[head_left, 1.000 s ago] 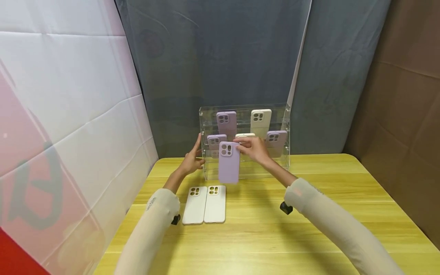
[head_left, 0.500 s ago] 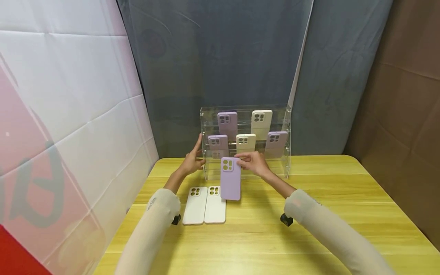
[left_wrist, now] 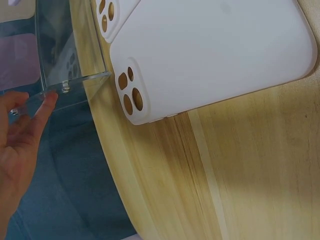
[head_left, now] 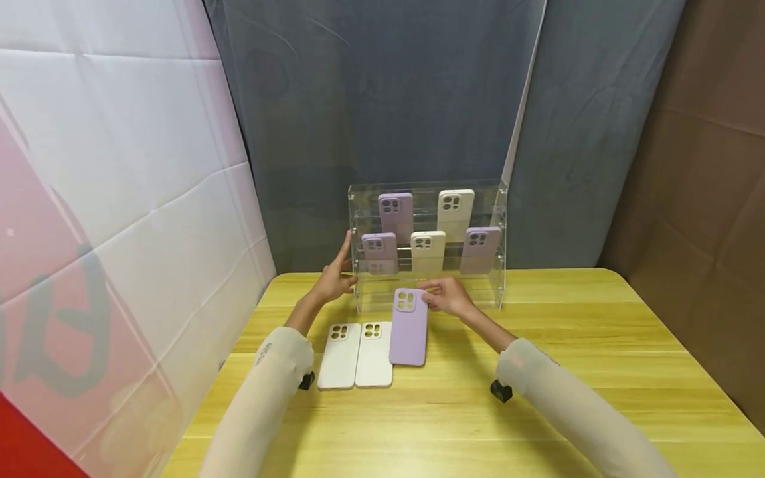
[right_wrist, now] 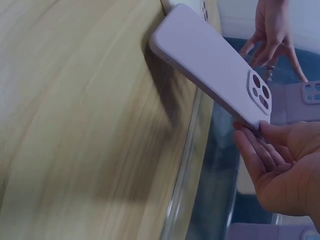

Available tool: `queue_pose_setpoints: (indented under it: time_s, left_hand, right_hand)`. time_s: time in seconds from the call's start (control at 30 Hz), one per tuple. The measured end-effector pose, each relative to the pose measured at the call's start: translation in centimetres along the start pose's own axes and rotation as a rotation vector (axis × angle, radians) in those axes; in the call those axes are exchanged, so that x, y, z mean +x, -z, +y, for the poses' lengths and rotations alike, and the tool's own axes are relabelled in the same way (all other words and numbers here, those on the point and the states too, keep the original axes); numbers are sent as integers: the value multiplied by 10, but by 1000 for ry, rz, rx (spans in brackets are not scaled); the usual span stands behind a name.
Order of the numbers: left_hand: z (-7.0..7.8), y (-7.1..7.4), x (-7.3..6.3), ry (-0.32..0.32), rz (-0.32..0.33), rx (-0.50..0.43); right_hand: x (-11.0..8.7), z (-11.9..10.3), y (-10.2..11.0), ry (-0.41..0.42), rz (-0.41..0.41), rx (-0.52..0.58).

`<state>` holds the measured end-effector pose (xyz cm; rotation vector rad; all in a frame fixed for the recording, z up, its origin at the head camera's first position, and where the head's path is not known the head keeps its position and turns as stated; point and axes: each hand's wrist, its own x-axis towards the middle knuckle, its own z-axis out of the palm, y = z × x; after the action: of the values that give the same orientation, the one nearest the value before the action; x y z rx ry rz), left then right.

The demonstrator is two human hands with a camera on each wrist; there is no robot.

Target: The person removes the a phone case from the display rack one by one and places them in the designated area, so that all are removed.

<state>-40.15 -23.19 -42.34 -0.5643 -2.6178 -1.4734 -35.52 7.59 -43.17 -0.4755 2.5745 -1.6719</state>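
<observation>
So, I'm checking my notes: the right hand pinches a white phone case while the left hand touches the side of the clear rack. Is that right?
Not quite: the phone case pinched by the right hand is purple, as the head view shows. The left hand does touch the side of the clear rack.

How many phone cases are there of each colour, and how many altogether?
Purple phone cases: 4 (1 in the right hand, 3 in the clear stand)
White or cream phone cases: 4 (2 on the table, 2 in the stand)
Total: 8
</observation>
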Motion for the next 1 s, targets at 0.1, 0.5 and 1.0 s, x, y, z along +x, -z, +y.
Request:
queue_pose_setpoints:
  time_s: [0.1,0.5,1.0]
  left_hand:
    - [1,0,-1,2,0,7]
    - [0,-1,2,-10,3,14]
    - [1,-1,1,-15,-2,20]
  right_hand:
    - [0,7,1,-10,-6,-17]
    - [3,30,-9,-27,-53,-184]
    - [-2,31,-32,-89,-21,-237]
